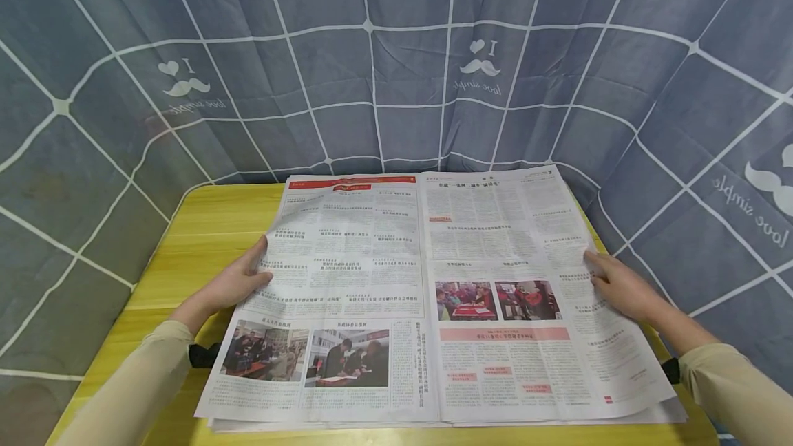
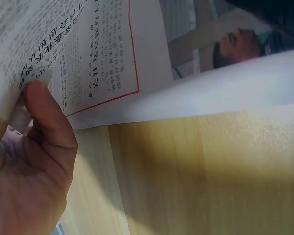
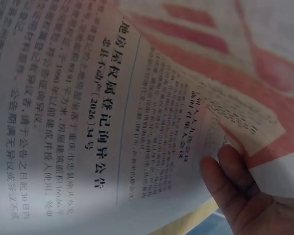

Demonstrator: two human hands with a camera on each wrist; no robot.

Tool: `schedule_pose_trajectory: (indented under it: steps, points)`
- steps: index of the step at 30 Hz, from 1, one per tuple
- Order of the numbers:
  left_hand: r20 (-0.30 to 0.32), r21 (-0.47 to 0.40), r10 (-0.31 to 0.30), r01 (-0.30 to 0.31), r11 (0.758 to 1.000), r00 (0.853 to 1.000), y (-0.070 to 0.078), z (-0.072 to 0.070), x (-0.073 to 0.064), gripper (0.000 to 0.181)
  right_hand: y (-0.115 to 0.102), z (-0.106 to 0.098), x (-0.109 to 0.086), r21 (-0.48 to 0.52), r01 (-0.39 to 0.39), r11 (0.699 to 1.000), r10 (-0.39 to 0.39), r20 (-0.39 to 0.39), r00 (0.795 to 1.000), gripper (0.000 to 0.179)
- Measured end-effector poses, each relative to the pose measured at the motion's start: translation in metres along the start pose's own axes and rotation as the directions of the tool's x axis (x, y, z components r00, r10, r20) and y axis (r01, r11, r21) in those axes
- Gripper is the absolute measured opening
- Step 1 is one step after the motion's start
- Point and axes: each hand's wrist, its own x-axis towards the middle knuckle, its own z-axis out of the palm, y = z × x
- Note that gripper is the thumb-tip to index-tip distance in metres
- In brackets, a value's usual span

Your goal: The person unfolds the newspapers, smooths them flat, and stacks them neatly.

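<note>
An open newspaper point(image 1: 427, 253) with printed columns, colour photos and a red banner lies spread over further sheets. My left hand point(image 1: 238, 277) grips its left edge about midway up. In the left wrist view the thumb and curled fingers of the left hand point(image 2: 44, 152) pinch the paper point(image 2: 103, 63). On the opposite side my right hand point(image 1: 622, 288) holds the right edge. Close up, the fingers of the right hand point(image 3: 240, 191) are bent at the raised sheet point(image 3: 269, 122), over a page point(image 3: 78, 117) of printed text. Part of each hand is hidden by paper.
Beneath the newspaper is a yellow wood-grain table point(image 1: 204, 226). A grey-blue curtain point(image 1: 409, 67) with white grid lines surrounds its back and sides. Lower sheets point(image 1: 663, 411) stick out along the near edge.
</note>
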Motion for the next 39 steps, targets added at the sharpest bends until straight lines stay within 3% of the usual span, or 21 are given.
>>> schedule_pose_trajectory:
  steps: [13, 19, 23, 30, 39]
  points:
    - [0.014, -0.009, 0.009, -0.009, 1.0, 1.0, -0.008, 0.002, 0.004, 0.086, 0.007, 0.009, 0.001, -0.049, -0.025, 0.999, 0.024, -0.018, 1.0, 0.056]
    - [0.024, -0.019, 0.057, -0.057, 0.998, 0.998, -0.013, 0.004, 0.008, 0.087, 0.004, 0.011, 0.0, -0.054, -0.071, 0.996, 0.071, -0.001, 0.997, 0.057]
    - [0.02, 0.014, 0.073, -0.073, 0.997, 0.997, -0.013, 0.005, 0.011, 0.086, 0.004, 0.011, 0.001, -0.048, -0.079, 0.996, 0.079, 0.008, 0.997, 0.058]
    - [-0.006, 0.133, 0.004, -0.003, 0.991, 1.0, -0.007, 0.005, 0.013, 0.083, 0.004, 0.01, 0.002, -0.063, -0.069, 0.996, 0.071, 0.023, 0.997, 0.058]
    - [0.002, 0.209, -0.013, 0.012, 0.978, 1.0, -0.008, 0.005, 0.015, 0.074, 0.006, 0.013, 0.005, -0.089, -0.059, 0.994, 0.062, 0.032, 0.998, 0.056]
